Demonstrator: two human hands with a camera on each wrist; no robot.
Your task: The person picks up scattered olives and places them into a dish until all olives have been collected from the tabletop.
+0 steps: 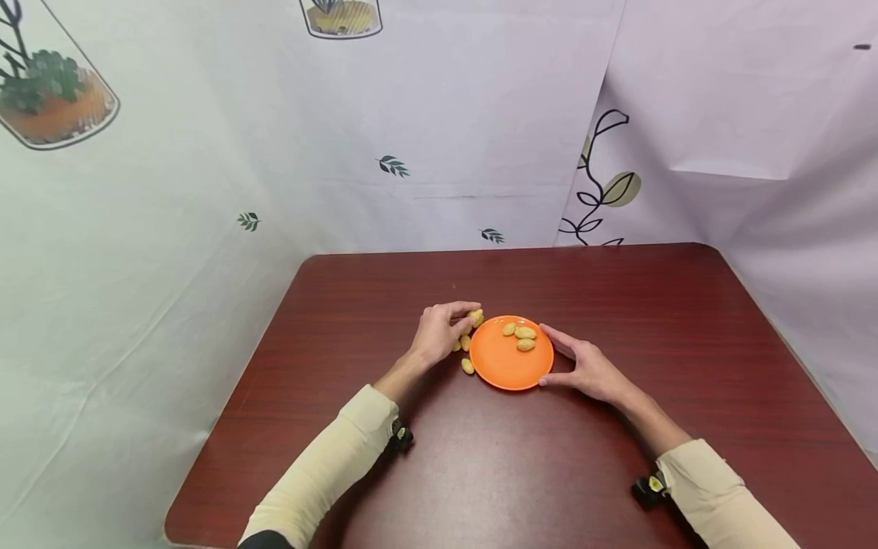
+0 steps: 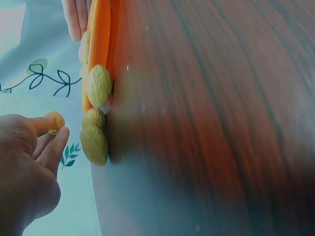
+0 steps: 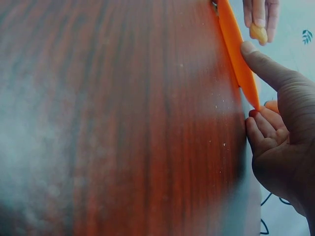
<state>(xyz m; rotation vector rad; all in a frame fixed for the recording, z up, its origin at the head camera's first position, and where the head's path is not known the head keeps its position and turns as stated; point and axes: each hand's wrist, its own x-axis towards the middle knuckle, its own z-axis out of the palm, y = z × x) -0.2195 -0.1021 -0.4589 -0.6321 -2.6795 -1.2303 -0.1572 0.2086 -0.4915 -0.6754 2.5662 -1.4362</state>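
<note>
My left hand (image 1: 439, 329) pinches a yellowish, wrinkled oval nut (image 2: 57, 121) between thumb and fingertips, raised off the table in the left wrist view. Just right of that hand is a round orange plate (image 1: 504, 370); three similar nuts (image 1: 525, 333) lie on its far right part. My right hand (image 1: 593, 371) holds the plate's right rim, with the thumb (image 3: 263, 64) at the near side and the fingers spread round the far side. Several more nuts, such as one loose nut (image 1: 468, 366), lie on the table along the plate's left edge, some partly hidden by my left hand.
The plate stands on a dark red-brown wood-grain table (image 1: 604, 297) with rounded corners. Behind and beside the table hangs a pale cloth (image 1: 480, 99) printed with plants. A small black wrist camera (image 1: 401, 436) sits on my left sleeve, another (image 1: 648, 490) on my right.
</note>
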